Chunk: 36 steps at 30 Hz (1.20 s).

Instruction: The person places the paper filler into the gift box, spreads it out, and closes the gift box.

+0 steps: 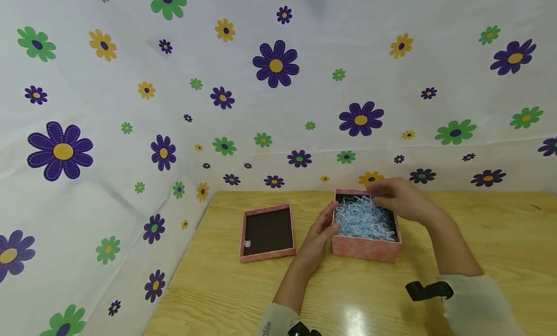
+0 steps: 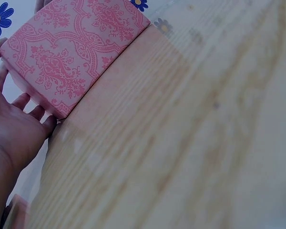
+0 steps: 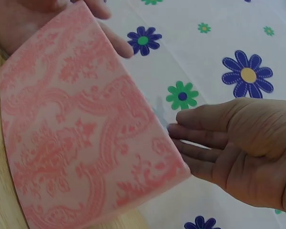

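Note:
A pink patterned box point(image 1: 365, 249) stands on the table, filled with pale blue shredded paper point(image 1: 363, 220). Along the box's left side lies my left hand point(image 1: 316, 239), its fingers fairly straight against the wall and its thumb near the rim. In the left wrist view the left hand point(image 2: 14, 129) touches the outer side of the box point(image 2: 76, 52). My right hand point(image 1: 402, 200) reaches over the back right corner, with fingertips above the shredded paper. Its fingers look extended in the right wrist view, where the box wall point(image 3: 81, 129) partly hides the tips.
A shallow pink lid point(image 1: 267, 256) with a dark inside lies upturned to the left of the box. Both rest on a light wooden table point(image 1: 226, 297). A white flower-printed cloth point(image 1: 313, 109) hangs behind the table and on the left.

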Available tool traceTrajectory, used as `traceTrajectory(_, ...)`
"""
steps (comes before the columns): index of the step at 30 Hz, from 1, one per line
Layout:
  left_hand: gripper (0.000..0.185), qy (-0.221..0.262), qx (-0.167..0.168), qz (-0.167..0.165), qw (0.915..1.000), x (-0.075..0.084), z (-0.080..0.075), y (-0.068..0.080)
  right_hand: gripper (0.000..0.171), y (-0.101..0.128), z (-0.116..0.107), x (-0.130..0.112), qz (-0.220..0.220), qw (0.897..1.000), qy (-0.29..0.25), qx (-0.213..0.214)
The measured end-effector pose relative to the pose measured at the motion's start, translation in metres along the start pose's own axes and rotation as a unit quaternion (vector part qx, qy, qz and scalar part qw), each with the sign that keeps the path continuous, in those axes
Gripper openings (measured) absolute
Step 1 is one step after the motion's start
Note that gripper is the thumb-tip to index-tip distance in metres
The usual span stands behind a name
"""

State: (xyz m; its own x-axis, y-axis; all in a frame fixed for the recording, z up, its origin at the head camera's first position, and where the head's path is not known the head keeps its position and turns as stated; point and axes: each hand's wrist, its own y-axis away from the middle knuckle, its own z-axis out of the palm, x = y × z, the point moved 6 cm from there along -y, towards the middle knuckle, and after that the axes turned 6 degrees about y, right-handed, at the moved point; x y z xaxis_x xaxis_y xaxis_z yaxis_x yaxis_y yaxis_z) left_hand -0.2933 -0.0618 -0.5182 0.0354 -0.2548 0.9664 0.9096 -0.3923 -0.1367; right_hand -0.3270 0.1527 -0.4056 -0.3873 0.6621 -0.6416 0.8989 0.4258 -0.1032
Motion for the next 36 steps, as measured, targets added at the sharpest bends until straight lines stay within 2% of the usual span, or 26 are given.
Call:
traceTrajectory(3, 0.056, -0.002, -0.001, 0.000, 1.0000, -0.001, 0.000, 0.001, 0.035, -0.005, 0.012, -0.005, -0.006, 1.000, 0.022, -0.018)
traceTrajectory(10, 0.055, 0.007, -0.007, -0.002, 1.0000, -0.004, 0.002, 0.000, 0.037, -0.011, 0.041, -0.014, -0.034, 0.995, 0.023, -0.089)
traceTrajectory(14, 0.054, 0.010, -0.005, -0.004, 0.9999, -0.004, 0.001, 0.001, 0.034, -0.011, 0.046, -0.022, -0.057, 0.993, 0.032, -0.100)
traceTrajectory(16, 0.053, 0.009, -0.004, -0.005, 0.9999, -0.003, 0.000, 0.001, 0.034, -0.008, 0.045, -0.025, -0.061, 0.994, 0.026, -0.089)
traceTrajectory(20, 0.052, -0.014, 0.005, -0.005, 0.9999, 0.004, -0.003, 0.002, 0.035, 0.000, 0.037, -0.030, -0.054, 0.998, 0.003, -0.034)
traceTrajectory(25, 0.053, -0.036, 0.022, 0.008, 0.9991, 0.029, -0.009, 0.003, 0.047, 0.015, 0.025, -0.040, -0.030, 0.997, -0.055, 0.047)
traceTrajectory(28, 0.054, -0.053, 0.017, 0.038, 0.9977, 0.055, -0.022, 0.005, 0.052, 0.022, 0.024, -0.050, -0.020, 0.988, -0.120, 0.097)
traceTrajectory(31, 0.053, -0.096, 0.027, 0.055, 0.9935, 0.083, -0.046, 0.013, 0.053, 0.023, 0.032, -0.063, -0.022, 0.978, -0.163, 0.131)
traceTrajectory(34, 0.050, -0.149, 0.074, 0.045, 0.9849, 0.105, -0.079, 0.029, 0.055, 0.021, 0.051, -0.082, -0.029, 0.973, -0.187, 0.129)
traceTrajectory(36, 0.050, -0.172, 0.119, 0.021, 0.9777, 0.109, -0.102, 0.041, 0.058, 0.019, 0.069, -0.094, -0.030, 0.975, -0.194, 0.107)
